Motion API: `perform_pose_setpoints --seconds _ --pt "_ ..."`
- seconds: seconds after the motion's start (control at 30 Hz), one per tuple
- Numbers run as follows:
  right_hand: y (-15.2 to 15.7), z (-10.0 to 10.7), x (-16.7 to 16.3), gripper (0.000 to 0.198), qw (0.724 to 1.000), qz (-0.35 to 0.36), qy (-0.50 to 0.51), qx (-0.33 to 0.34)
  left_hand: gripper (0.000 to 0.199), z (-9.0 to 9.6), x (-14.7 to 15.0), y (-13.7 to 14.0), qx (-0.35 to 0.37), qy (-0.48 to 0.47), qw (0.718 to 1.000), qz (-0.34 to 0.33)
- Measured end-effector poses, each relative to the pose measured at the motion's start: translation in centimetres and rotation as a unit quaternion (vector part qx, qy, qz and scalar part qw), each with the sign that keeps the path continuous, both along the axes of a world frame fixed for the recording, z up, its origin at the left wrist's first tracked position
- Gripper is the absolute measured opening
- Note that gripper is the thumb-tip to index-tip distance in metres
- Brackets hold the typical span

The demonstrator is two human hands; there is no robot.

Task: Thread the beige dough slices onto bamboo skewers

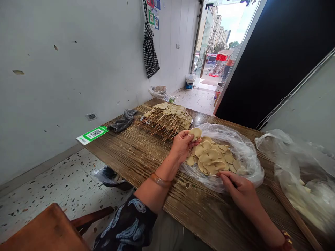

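My left hand (181,145) is closed, with thumb and fingers pinching a thin, pale, round slice (195,133) at the left side of the plastic bag. Below it, a heap of similar beige slices (210,156) lies in the opened clear bag (247,150). My right hand (239,186) is closed in a pinch at the heap's near edge; what its fingertips grip, if anything, is hidden. Beyond my left hand sits a stack of skewered slices (174,115), their thin wooden sticks (158,127) pointing towards me and to the left.
The wooden table (146,167) carries a grey cloth (123,120) and a green QR-code card (93,134) at its left end. On the right are another plastic bag (309,181) and a wooden strip (295,212). A brown chair (44,230) stands at lower left.
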State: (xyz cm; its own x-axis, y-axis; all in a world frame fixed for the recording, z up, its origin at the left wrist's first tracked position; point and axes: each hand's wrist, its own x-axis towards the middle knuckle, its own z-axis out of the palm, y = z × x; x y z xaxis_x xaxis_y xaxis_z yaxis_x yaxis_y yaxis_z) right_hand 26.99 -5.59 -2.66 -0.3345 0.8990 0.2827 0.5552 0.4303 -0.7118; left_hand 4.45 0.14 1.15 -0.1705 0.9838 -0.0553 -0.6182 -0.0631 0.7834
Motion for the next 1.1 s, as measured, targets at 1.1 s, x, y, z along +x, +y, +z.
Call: perform_pose_setpoints --seconds 1.1 --pt "-0.13 0.14 -0.09 0.034 0.999 -0.018 0.013 -0.023 0.035 -0.76 0.27 0.14 0.030 0.077 0.996 0.025"
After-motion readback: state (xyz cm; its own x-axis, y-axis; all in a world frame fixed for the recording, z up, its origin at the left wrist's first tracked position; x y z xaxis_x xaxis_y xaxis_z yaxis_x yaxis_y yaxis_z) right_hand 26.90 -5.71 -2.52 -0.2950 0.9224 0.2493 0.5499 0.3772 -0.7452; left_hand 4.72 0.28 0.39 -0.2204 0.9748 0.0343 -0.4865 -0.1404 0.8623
